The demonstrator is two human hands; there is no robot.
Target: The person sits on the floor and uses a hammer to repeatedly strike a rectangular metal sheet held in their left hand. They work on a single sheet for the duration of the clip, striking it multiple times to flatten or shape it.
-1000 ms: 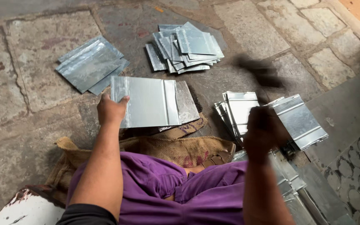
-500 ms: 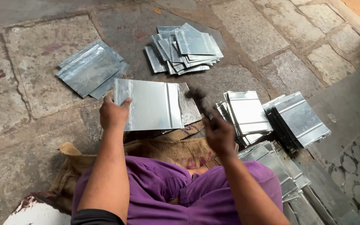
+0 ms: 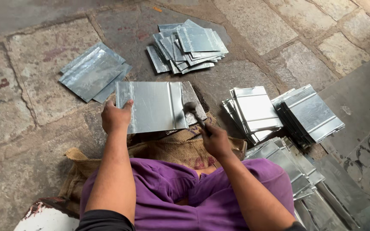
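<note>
hammer [image 3: 192, 109] now down on shiny sheet [image 3: 153, 106]

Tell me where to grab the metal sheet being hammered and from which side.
Grip the metal sheet at its left edge, coming from the left, as the left hand does. That edge is free, while the right hand swings the hammer at the folded ridge on the right, so fingers probably stay clear there.

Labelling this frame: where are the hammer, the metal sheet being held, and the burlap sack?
hammer [image 3: 192, 110], head view, on its head.
metal sheet [image 3: 153, 106], head view, flat middle.
burlap sack [image 3: 174, 149], head view, top fold.
</note>
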